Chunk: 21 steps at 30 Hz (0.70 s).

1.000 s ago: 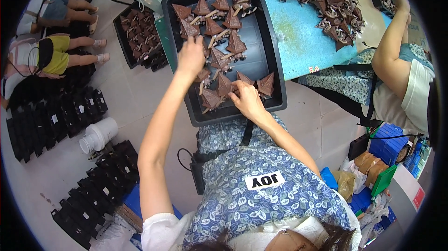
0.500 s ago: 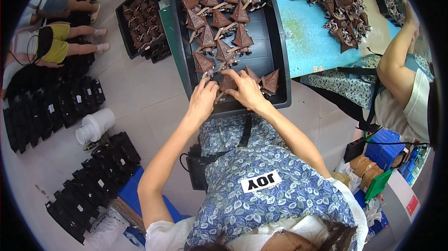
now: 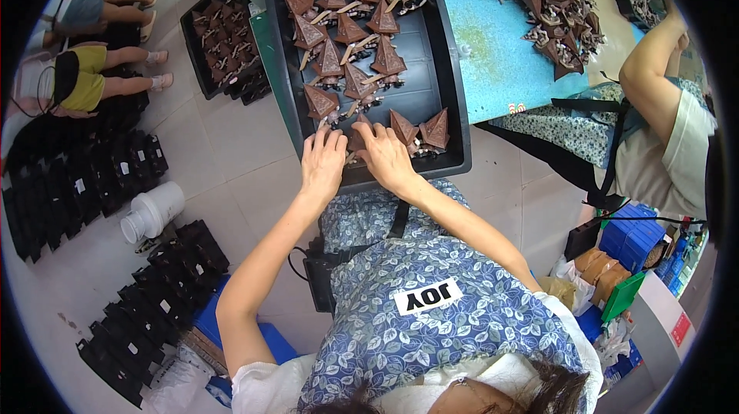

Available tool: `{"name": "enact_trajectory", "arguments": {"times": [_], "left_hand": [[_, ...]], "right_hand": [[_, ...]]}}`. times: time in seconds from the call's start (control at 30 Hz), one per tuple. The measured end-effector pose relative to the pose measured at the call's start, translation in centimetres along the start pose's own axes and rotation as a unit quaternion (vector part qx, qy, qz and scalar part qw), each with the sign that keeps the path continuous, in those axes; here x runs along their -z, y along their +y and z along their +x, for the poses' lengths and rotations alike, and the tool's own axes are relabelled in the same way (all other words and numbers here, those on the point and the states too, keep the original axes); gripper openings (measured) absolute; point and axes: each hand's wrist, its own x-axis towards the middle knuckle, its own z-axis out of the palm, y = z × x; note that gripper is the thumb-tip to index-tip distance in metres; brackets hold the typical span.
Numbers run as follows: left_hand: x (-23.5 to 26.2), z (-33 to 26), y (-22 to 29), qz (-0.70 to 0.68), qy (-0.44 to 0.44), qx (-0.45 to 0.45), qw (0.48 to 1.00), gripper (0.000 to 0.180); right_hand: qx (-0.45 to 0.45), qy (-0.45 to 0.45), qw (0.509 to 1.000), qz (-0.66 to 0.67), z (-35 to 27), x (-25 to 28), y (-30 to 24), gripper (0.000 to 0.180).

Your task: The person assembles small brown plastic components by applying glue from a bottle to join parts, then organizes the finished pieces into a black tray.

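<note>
A black tray holds several brown pyramid-shaped pieces in uneven rows, with small dark and pale parts beside them. In its near left part, my left hand lies with fingers stretched forward and slightly apart over the near left corner, its fingertips by small pale parts. My right hand is closed, thumb and fingers at a brown pyramid piece between the two hands. That piece is partly covered by the fingers. Just right of my right hand stand two more brown pyramids.
A blue work surface on the right carries a heap of similar brown pieces. A co-worker's arm is at far right. Left of the tray is another black tray of pieces. A white bucket and stacked black trays stand on the floor.
The tray and both hands appear slightly further left in the picture. My left hand's fingers have straightened from a bent grip. My right hand stays at the brown pyramid piece.
</note>
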Motion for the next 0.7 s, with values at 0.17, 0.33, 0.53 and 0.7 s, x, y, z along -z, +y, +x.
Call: {"name": "enact_trajectory", "arguments": {"times": [0.17,0.33,0.53,0.7], "left_hand": [[0.2,-0.4,0.0,-0.027,-0.037,0.024,0.999,0.043],[0.7,0.2,0.7,-0.049,-0.039,0.014,0.998,0.043],[0.6,3.2,2.1,-0.144,0.074,0.041,0.986,0.057],[-0.2,4.6,0.9,-0.235,0.035,0.048,0.970,0.059]], "right_hand": [[0.002,0.071,0.997,0.033,1.2,2.0,-0.2,0.052],[-0.005,0.050,0.998,0.047,2.1,0.7,0.9,0.052],[-0.034,0.098,0.993,0.058,1.4,3.7,1.3,0.052],[-0.090,-0.031,0.993,-0.062,1.4,4.1,4.4,0.053]]}}
